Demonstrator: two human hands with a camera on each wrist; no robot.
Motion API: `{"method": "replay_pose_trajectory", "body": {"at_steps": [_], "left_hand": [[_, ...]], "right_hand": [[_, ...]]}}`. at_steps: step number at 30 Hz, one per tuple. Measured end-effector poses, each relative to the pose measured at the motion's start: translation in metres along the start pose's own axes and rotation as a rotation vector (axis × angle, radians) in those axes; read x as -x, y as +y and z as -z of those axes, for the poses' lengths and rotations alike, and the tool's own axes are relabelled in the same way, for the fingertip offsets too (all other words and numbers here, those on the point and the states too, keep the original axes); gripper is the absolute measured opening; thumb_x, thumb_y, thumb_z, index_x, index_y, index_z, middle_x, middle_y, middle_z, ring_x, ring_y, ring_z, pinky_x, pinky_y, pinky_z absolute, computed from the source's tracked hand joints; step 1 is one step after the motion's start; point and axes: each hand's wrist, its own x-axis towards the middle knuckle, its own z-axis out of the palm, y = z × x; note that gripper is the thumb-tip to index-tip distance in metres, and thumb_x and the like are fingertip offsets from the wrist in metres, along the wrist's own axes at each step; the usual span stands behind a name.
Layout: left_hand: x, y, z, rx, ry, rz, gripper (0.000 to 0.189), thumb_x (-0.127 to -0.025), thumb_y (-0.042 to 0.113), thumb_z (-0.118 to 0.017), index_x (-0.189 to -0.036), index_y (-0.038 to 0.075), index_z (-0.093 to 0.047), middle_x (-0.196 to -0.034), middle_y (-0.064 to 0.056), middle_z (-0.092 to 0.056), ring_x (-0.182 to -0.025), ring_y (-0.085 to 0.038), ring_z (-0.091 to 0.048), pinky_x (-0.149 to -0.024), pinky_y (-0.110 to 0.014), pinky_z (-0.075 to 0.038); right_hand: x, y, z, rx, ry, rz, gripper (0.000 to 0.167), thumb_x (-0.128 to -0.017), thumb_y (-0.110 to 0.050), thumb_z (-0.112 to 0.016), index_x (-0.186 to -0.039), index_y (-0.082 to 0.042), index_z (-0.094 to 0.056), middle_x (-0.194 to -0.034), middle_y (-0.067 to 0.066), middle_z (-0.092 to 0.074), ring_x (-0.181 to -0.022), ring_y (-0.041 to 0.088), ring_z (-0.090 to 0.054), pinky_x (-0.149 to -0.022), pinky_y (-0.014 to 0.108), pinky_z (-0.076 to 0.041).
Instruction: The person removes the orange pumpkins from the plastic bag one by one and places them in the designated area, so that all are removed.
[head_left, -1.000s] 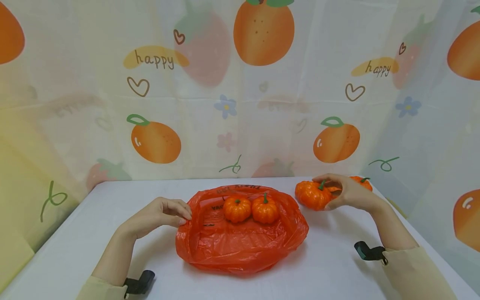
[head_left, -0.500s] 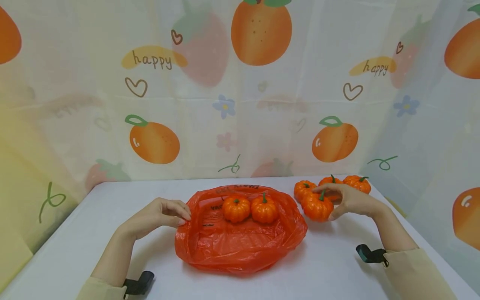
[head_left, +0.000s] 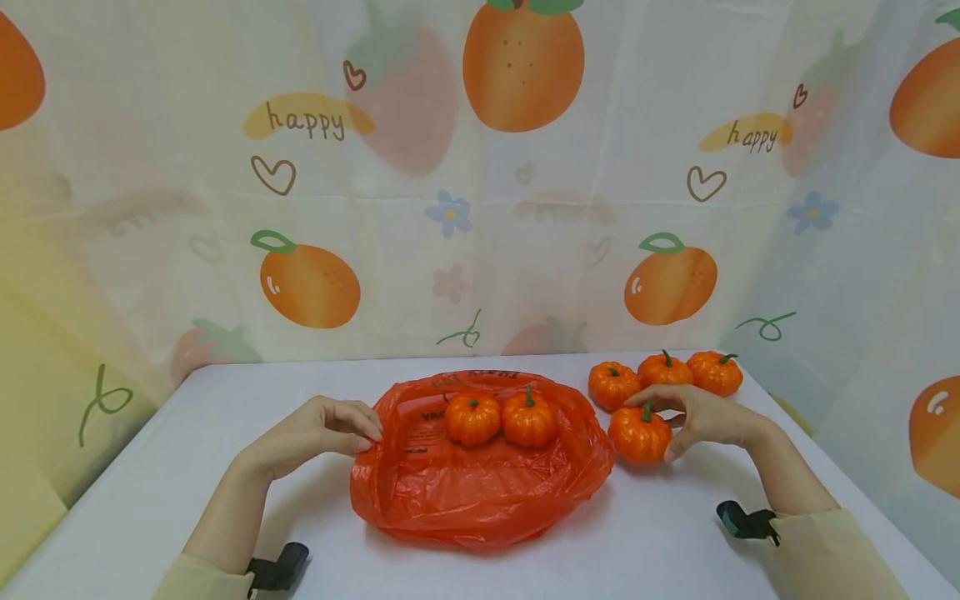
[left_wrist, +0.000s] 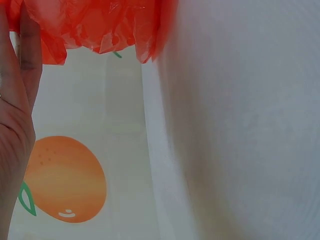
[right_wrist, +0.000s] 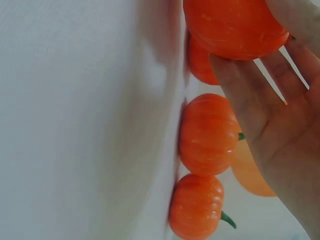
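A red plastic bag (head_left: 480,500) lies with its mouth spread wide on the white table. Inside it sit two small orange pumpkins, a left one (head_left: 473,419) and a right one (head_left: 529,418). My left hand (head_left: 322,429) pinches the bag's left rim between thumb and fingers; the left wrist view shows the fingers (left_wrist: 30,55) at the red plastic. To the right of the bag, my right hand (head_left: 701,417) grips another small pumpkin (head_left: 640,435) with a green stem, thumb on the near side and fingers behind. That pumpkin is beside the bag's right rim.
Behind the right hand, three more pumpkins stand in a row near the table's back right corner: one on the left (head_left: 613,385), one in the middle (head_left: 665,370) and one on the right (head_left: 716,372). A fruit-printed curtain (head_left: 525,275) hangs behind the table (head_left: 247,392).
My right hand has drawn the gripped pumpkin from the back row toward the near side, uncovering the three behind it. The left hand stays at the bag's rim.
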Motion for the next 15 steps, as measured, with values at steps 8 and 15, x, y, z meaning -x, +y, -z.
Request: {"method": "replay_pose_trajectory", "body": {"at_steps": [8, 15], "left_hand": [[0.0002, -0.0003, -0.0001, -0.012, 0.004, 0.010, 0.022, -0.092, 0.010, -0.064, -0.107, -0.006, -0.070, -0.108, 0.009, -0.069, -0.108, -0.006, -0.060, -0.087, -0.028, -0.059], [0.0003, 0.0000, 0.0004, -0.005, 0.006, 0.010, 0.022, -0.092, 0.009, -0.064, -0.107, -0.006, -0.070, -0.108, 0.009, -0.069, -0.108, -0.005, -0.060, -0.087, -0.028, -0.059]], "right_hand": [[0.0022, 0.0048, -0.0002, 0.009, -0.005, -0.021, 0.071, -0.066, -0.013, -0.082, -0.133, -0.014, -0.057, -0.137, 0.017, -0.054, -0.119, 0.010, -0.053, -0.097, 0.039, -0.051], [0.0022, 0.0087, -0.0014, -0.005, -0.003, -0.010, 0.072, -0.065, -0.011, -0.082, -0.133, -0.014, -0.057, -0.137, 0.017, -0.054, -0.116, 0.003, -0.053, -0.097, 0.043, -0.049]]}}
